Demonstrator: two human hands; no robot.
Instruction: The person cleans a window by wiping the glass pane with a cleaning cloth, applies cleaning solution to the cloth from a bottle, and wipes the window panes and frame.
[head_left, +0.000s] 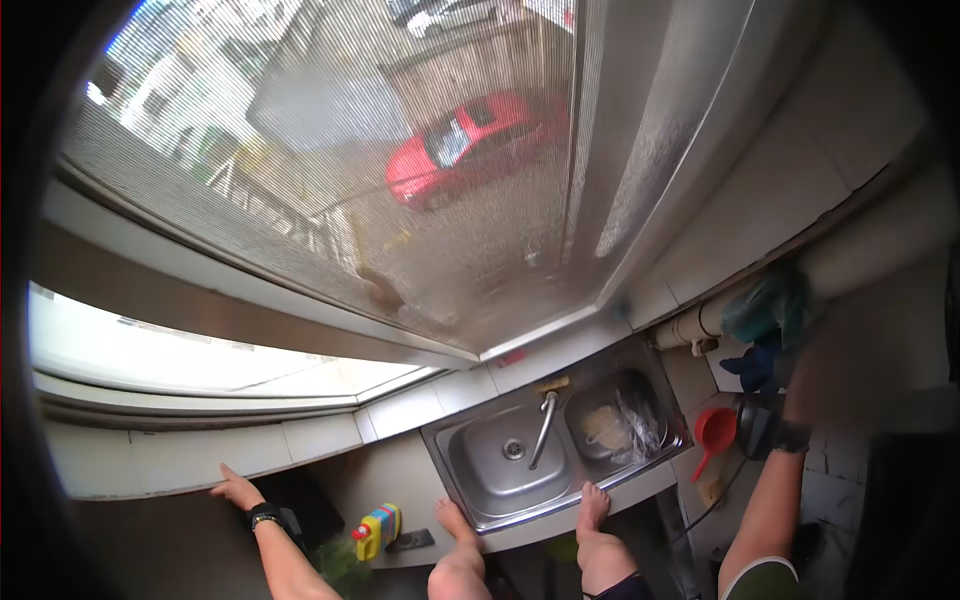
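My left hand (237, 489) reaches to the left, fingers apart, at the edge of the tiled window ledge (210, 460); I see no object in it. A dark band circles that wrist. My right arm (765, 510) stretches up at the right, with a dark band at the wrist. Beyond it the right hand is lost in a blurred patch, so its fingers and anything in them are hidden. Nearest to that arm are a red dipper (714, 430) and a dark object (757, 425). My bare feet (594, 500) rest at the front edge of the steel double sink (510, 518).
A faucet (545, 430) stands between the basins; clear plastic (640, 430) lies in the right one. A yellow bottle (377, 531) is on the counter. Ahead is a screened window (480, 250), with a red car (470, 145) outside. A pipe (690, 325) runs along the right wall.
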